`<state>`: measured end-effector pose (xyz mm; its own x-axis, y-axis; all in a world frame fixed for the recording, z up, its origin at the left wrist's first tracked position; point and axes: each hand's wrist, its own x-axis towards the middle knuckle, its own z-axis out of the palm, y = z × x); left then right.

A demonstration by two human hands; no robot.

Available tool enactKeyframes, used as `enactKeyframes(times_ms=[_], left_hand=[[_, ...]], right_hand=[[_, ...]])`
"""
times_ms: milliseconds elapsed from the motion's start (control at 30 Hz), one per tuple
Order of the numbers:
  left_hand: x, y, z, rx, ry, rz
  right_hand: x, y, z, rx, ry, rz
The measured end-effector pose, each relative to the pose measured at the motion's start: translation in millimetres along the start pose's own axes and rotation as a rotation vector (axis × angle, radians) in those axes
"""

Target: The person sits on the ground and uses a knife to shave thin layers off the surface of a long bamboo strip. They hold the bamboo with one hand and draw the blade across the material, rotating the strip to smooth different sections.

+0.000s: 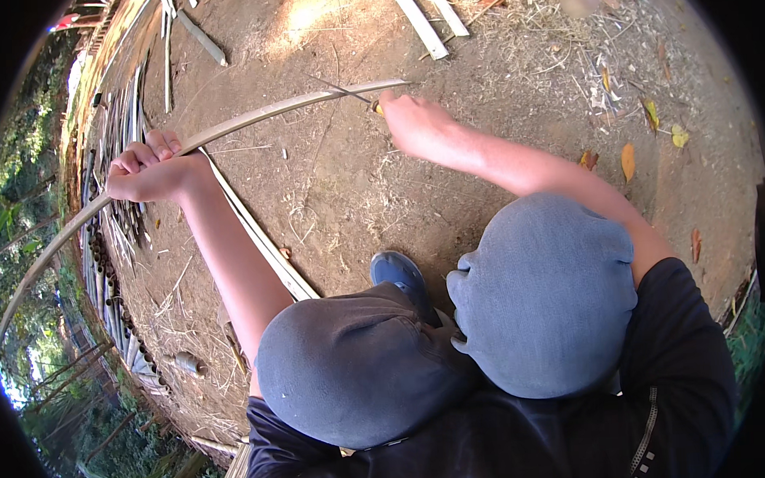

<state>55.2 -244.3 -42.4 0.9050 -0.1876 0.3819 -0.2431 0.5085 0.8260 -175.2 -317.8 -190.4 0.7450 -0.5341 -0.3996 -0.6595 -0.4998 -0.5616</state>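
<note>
A long, pale bamboo strip (pixel 260 115) bows across the far side, running from the left rim to a thin tip near my right hand. My left hand (pixel 151 171) is closed around it, palm turned up and fingers curled. With my right hand (pixel 418 125) I grip a knife (pixel 352 95) by its handle, of which only a bit of yellow shows. The slim blade points left and crosses the strip close to its tip. Whether the edge bites into the bamboo cannot be made out.
Split strips (pixel 251 222) lie on the dirt (pixel 339 190) between my arms, with others (pixel 419 23) farther off. Stacked bamboo poles (pixel 106 274) line the left, near a small metallic-looking cylinder (pixel 187 363). My blue shoe (pixel 398 270) is below. Shavings and yellow leaves (pixel 628 161) litter the right.
</note>
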Motion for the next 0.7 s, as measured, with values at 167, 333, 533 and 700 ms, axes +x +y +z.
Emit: enactKeyframes(times_ms=[167,333,533,700], left_hand=[[-2,2,10,-0.037,-0.078,-0.045],[-3,0,12,-0.078,-0.164,-0.055],[-3,3,6,-0.064,-0.169,-0.049],[-3,2,6,-0.096,-0.223,-0.060]], right_hand=[[35,39,17,-0.044,0.030,0.110],[30,42,25,0.032,0.046,0.075],[15,29,17,0.110,-0.012,0.143],[44,57,32,0.035,-0.006,0.227]])
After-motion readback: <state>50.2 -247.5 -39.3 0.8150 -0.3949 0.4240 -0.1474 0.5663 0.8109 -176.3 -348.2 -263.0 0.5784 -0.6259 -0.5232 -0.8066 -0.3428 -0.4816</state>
